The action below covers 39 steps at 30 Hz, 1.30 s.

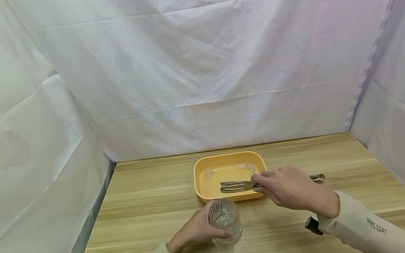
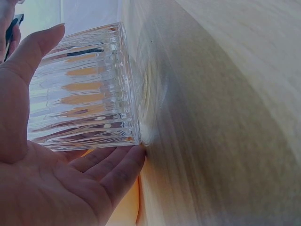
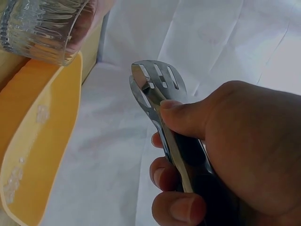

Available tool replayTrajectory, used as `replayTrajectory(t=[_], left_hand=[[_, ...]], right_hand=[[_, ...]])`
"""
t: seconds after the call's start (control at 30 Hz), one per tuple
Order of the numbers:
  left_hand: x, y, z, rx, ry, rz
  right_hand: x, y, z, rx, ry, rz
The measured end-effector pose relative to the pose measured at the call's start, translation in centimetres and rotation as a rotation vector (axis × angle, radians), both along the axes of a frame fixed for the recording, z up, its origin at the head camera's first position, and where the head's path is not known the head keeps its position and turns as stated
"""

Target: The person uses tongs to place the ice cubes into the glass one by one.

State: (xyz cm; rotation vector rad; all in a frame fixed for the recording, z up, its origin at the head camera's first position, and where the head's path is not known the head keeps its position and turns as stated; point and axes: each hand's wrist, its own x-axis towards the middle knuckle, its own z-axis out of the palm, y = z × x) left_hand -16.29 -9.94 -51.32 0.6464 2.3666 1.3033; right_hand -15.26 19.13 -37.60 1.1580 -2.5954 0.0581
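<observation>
A clear ribbed glass (image 1: 231, 223) stands upright on the wooden table, and my left hand (image 1: 197, 229) holds it from the left, thumb on the near side. In the left wrist view the fingers lie along the wall of the glass. Metal tongs (image 1: 234, 186) with slotted heads are gripped by my right hand (image 1: 289, 187) over the front right of a yellow tray (image 1: 199, 188). Their heads sit close together, and the right wrist view shows nothing between them. Small clear pieces (image 1: 245, 166) lie at the tray's back right, with a few more clear pieces (image 1: 209, 173) at its left.
The tray lies just beyond the glass on the wood-grain table (image 1: 140, 210). White cloth (image 1: 198, 59) hangs behind the table and along both sides. Each wrist carries a dark device, such as the black one (image 1: 313, 226) at the right cuff.
</observation>
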Motion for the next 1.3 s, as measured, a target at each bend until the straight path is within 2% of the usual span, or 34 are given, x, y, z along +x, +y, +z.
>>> replayTrajectory(t=[0.37, 0.7, 1.3], left_hand=[[0.07, -0.01, -0.02, 0.032, -0.008, -0.015], [0.03, -0.03, -0.01, 0.013, 0.001, -0.007], [0.16, -0.05, 0.12, 0.005, 0.000, -0.002]], right_hand=[[0.32, -0.19, -0.01, 0.004, 0.014, 0.025], [0.56, -0.27, -0.09, 0.021, -0.025, 0.029], [0.57, -0.43, -0.40, 0.038, -0.025, 0.032]])
